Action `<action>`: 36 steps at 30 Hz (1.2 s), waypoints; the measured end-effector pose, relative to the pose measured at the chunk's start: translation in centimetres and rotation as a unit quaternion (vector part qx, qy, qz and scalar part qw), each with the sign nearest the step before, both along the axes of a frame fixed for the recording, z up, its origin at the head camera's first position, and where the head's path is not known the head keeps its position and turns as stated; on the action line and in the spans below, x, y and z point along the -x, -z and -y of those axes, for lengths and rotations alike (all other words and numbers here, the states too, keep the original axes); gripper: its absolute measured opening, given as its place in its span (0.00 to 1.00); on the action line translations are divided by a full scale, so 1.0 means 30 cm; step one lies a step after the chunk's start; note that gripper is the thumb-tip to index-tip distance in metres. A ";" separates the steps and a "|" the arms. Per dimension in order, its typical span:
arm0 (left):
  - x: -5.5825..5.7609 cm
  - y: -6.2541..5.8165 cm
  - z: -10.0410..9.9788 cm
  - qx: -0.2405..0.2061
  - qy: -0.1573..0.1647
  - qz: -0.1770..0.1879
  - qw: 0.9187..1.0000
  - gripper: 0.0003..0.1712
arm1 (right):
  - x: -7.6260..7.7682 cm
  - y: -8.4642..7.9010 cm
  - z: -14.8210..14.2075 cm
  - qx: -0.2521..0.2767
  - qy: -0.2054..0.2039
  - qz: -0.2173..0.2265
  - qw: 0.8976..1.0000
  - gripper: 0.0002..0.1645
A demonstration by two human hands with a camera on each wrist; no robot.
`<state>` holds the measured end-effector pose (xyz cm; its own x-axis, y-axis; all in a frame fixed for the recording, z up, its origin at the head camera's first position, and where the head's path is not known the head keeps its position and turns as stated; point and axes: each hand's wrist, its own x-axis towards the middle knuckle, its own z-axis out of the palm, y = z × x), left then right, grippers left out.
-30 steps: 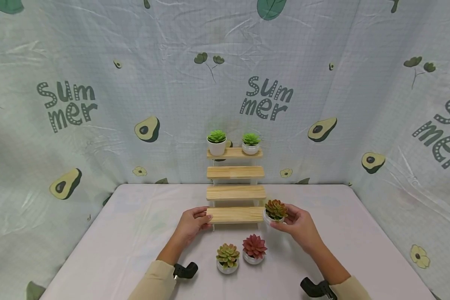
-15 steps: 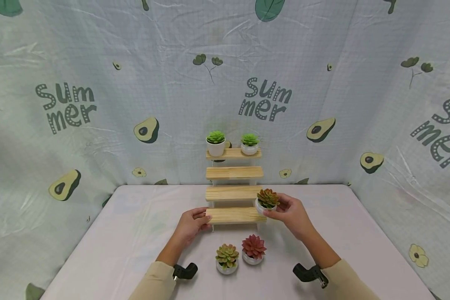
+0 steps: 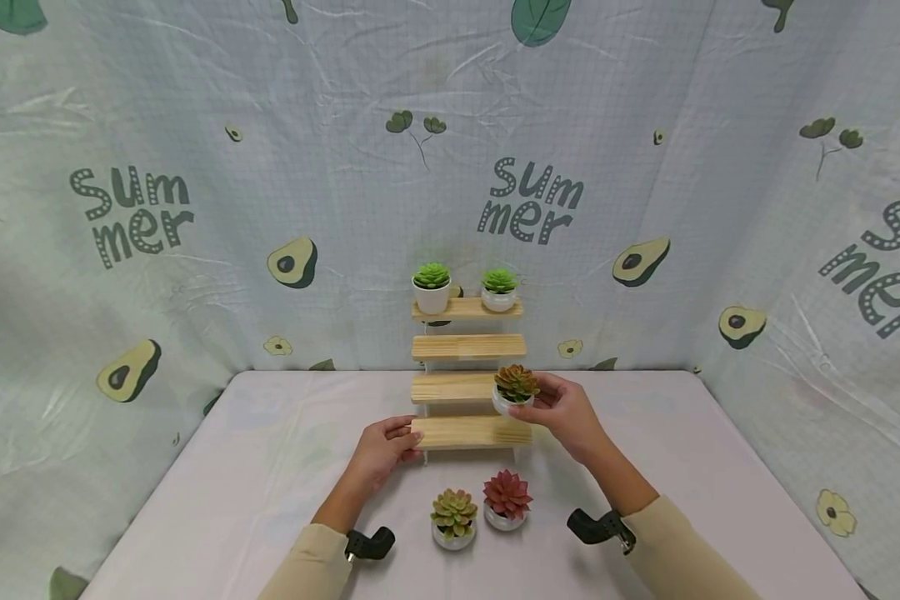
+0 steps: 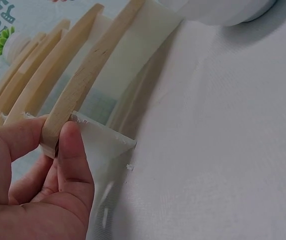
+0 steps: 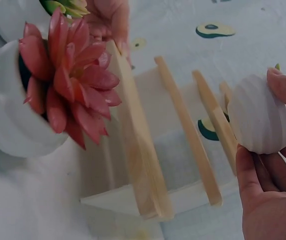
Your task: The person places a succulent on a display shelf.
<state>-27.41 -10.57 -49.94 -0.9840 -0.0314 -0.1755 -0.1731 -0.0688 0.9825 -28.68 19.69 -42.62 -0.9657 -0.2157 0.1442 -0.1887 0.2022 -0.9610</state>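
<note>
My right hand (image 3: 567,414) grips the white pot of an orange-brown succulent (image 3: 516,384), held over the right part of the wooden tiered shelf (image 3: 468,431). In the right wrist view the ribbed pot (image 5: 261,114) sits between thumb and fingers, its plant mostly hidden. At the left end of the lowest tier, my left hand (image 3: 381,451) pinches the board (image 4: 85,70) between thumb and fingers. Two potted succulents stand on the table before the shelf: a yellow-green one (image 3: 453,517) and a red one (image 3: 506,498). The red succulent (image 5: 68,80) looms large in the right wrist view.
Two bright green succulents, one at the left (image 3: 431,287) and one at the right (image 3: 499,289), stand on the top tier. Behind the shelf hangs a printed avocado cloth (image 3: 330,208). A pale cloth covers the table (image 3: 270,492).
My right hand has carried the orange-brown succulent left and upward, from beside the shelf's lowest tier to over its right part. The left hand keeps its hold on the board.
</note>
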 end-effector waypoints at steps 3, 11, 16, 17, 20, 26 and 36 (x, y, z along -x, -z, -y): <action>0.000 -0.002 0.002 0.003 0.001 -0.001 1.000 0.26 | 0.010 -0.009 0.013 -0.002 -0.002 0.003 1.000 0.40; -0.001 -0.003 0.002 0.001 0.004 -0.003 1.000 0.25 | 0.052 -0.038 0.039 0.016 -0.018 0.000 1.000 0.39; 0.000 -0.001 0.002 -0.001 0.004 -0.004 1.000 0.24 | 0.077 -0.057 0.061 0.016 -0.029 -0.013 0.999 0.37; 0.000 -0.001 0.002 -0.003 0.004 -0.005 1.000 0.24 | 0.082 -0.058 0.065 0.016 -0.031 -0.014 0.999 0.37; 0.001 0.000 0.003 -0.006 0.005 -0.007 1.000 0.24 | 0.094 -0.060 0.078 0.024 -0.041 -0.015 0.999 0.36; 0.001 0.005 0.004 -0.007 0.005 -0.005 1.000 0.24 | 0.116 -0.065 0.105 0.015 -0.039 -0.017 0.999 0.36; -0.003 -0.001 0.003 -0.007 0.006 -0.004 1.000 0.26 | 0.161 -0.097 0.159 0.010 -0.038 -0.021 0.999 0.36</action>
